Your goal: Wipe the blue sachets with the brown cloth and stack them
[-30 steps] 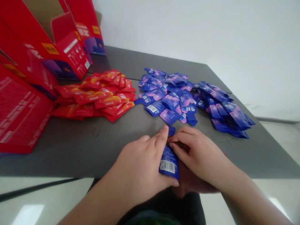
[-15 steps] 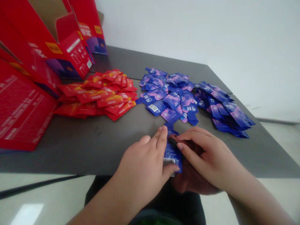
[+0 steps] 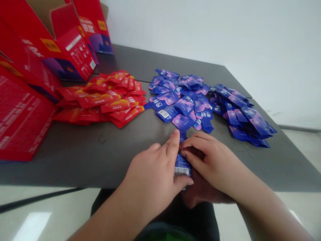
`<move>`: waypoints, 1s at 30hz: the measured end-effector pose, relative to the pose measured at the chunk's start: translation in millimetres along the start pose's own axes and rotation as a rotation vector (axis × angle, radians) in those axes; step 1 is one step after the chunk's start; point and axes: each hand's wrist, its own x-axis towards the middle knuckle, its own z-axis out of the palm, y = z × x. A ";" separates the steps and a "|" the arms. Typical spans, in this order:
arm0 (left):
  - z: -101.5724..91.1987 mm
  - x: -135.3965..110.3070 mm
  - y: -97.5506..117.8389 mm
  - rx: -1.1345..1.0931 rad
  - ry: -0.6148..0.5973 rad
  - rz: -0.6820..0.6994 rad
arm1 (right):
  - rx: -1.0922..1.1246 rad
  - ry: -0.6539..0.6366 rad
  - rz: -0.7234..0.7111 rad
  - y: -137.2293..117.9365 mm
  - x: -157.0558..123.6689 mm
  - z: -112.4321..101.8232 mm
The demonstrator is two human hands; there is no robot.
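A blue sachet (image 3: 182, 161) lies back side up near the front table edge, its printed text and barcode showing. My left hand (image 3: 155, 167) presses it down, the fingers stretched along its left side and the thumb across its lower end. My right hand (image 3: 208, 155) is closed, thumb and forefinger pinched together over the sachet's upper part. Beneath that hand hangs a dark reddish-brown, cloth-like thing (image 3: 198, 190), bunched in the fingers. What sits right at the pinched fingertips is mostly hidden.
Beyond my hands lies a loose pile of blue-purple sachets (image 3: 184, 107), with a stacked heap of blue sachets (image 3: 243, 115) to its right. Red-orange sachets (image 3: 110, 100) are piled on the left. Several red boxes (image 3: 77, 53) stand at the table's left end. A white wall rises behind.
My right hand has moved slightly left and up over the sachet, so the small black thing at its fingertips is now mostly covered. My left hand keeps its place; the view has shifted a little.
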 end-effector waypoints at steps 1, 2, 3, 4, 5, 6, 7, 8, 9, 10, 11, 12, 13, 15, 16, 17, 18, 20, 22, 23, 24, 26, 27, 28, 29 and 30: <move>-0.5 0.0 -0.1 -0.001 0.004 0.000 | -0.006 0.022 0.004 1.6 3.1 0.5; -1.2 0.1 -0.2 -0.002 0.006 -0.002 | -0.014 0.043 0.010 3.2 5.8 1.4; -2.0 0.4 -0.3 -0.004 0.004 -0.006 | -0.027 0.063 0.021 4.9 8.2 2.5; -2.8 0.7 -0.5 -0.007 -0.002 -0.008 | -0.046 0.085 0.035 6.6 10.2 3.7; -3.6 1.0 -0.8 -0.013 -0.011 -0.008 | -0.074 0.112 0.052 8.1 12.0 5.0; -4.3 1.4 -1.1 -0.019 -0.020 -0.007 | -0.110 0.142 0.067 9.4 13.3 6.1; -5.0 1.8 -1.5 -0.026 -0.027 -0.005 | -0.153 0.174 0.082 10.2 14.2 6.9; -5.6 2.0 -1.9 -0.031 -0.030 -0.003 | -0.198 0.206 0.094 10.4 14.4 7.1; -6.2 2.2 -2.3 -0.036 -0.031 -0.003 | -0.238 0.233 0.103 10.0 13.9 6.6; -6.8 2.3 -2.7 -0.040 -0.030 -0.005 | -0.267 0.251 0.106 8.8 12.3 5.4; -7.5 2.4 -3.1 -0.043 -0.029 -0.005 | -0.277 0.263 0.102 6.9 9.8 3.5; -8.3 2.4 -3.6 -0.046 -0.029 -0.004 | -0.262 0.261 0.091 4.5 6.3 1.0; -9.2 2.4 -4.1 -0.048 -0.033 -0.002 | -0.224 0.245 0.069 1.7 1.9 -1.7; -11.3 3.0 -5.3 -0.057 -0.052 0.005 | -0.096 0.144 -0.006 -4.3 -8.2 -7.0; -12.3 3.6 -5.9 -0.065 -0.064 0.007 | -0.024 0.060 -0.053 -7.0 -13.0 -9.1; -13.2 4.3 -6.6 -0.075 -0.076 0.004 | 0.037 -0.029 -0.095 -9.2 -17.1 -10.5; -13.8 5.0 -7.2 -0.084 -0.089 -0.001 | 0.079 -0.109 -0.127 -11.0 -20.1 -11.3; -14.2 6.1 -8.1 -0.094 -0.104 -0.010 | 0.115 -0.203 -0.151 -12.6 -21.8 -11.3; -13.6 6.1 -8.6 -0.093 -0.117 -0.012 | 0.125 -0.206 -0.133 -12.0 -18.0 -10.2; -13.1 5.7 -8.6 -0.089 -0.123 -0.012 | 0.128 -0.193 -0.121 -11.1 -14.5 -9.6; -12.7 5.2 -8.5 -0.084 -0.127 -0.013 | 0.128 -0.181 -0.112 -9.7 -10.5 -9.0; -12.0 4.5 -8.1 -0.067 -0.128 -0.016 | 0.096 -0.145 -0.087 -5.9 -1.9 -7.8; -12.0 4.4 -7.8 -0.058 -0.125 -0.018 | 0.063 -0.119 -0.071 -3.5 2.2 -7.1; -12.1 4.7 -7.4 -0.050 -0.121 -0.018 | 0.025 -0.089 -0.055 -0.9 5.9 -6.2; -12.4 5.1 -7.1 -0.045 -0.121 -0.018 | -0.015 -0.056 -0.038 1.9 9.3 -5.1; -12.8 5.7 -6.8 -0.041 -0.121 -0.020 | -0.056 -0.021 -0.018 4.8 12.0 -4.1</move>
